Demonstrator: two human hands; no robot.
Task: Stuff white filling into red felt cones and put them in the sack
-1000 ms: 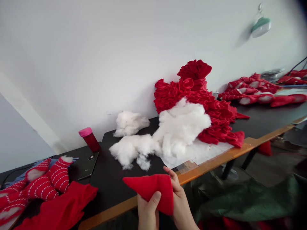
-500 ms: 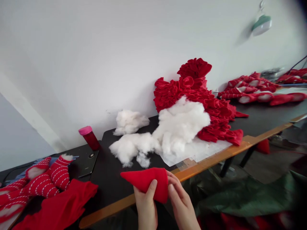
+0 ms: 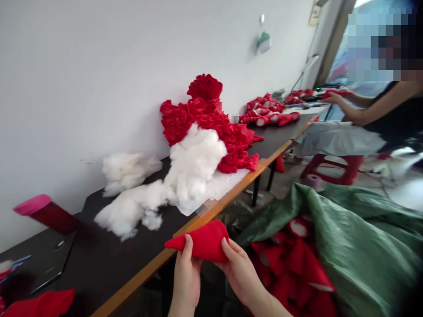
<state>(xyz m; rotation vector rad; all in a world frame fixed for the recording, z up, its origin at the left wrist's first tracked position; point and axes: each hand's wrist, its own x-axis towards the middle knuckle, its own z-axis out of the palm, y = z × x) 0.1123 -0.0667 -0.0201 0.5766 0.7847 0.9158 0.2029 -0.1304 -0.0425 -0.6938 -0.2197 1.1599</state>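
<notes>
Between my two hands is a red cone-shaped felt hat, its point toward the left and its wide end to the right. My left hand grips it near the pointed end, thumb on top. At the wide end, my right hand is closed on the edge with the thumb pressed on the cloth. The hat is just off the table's wooden front edge. Below and right of my hands, a green sack gapes around several red cones, some showing white stuffing.
White stuffing lies on the black table before a heap of red felt pieces. A pink-lidded container and a phone are at left. Farther right sit striped red pieces, a red stool and a co-worker's arm.
My view has swung right, bringing the open green sack and a co-worker into sight. The hat, still in both hands, is now held past the table edge, and its wide end looks flatter.
</notes>
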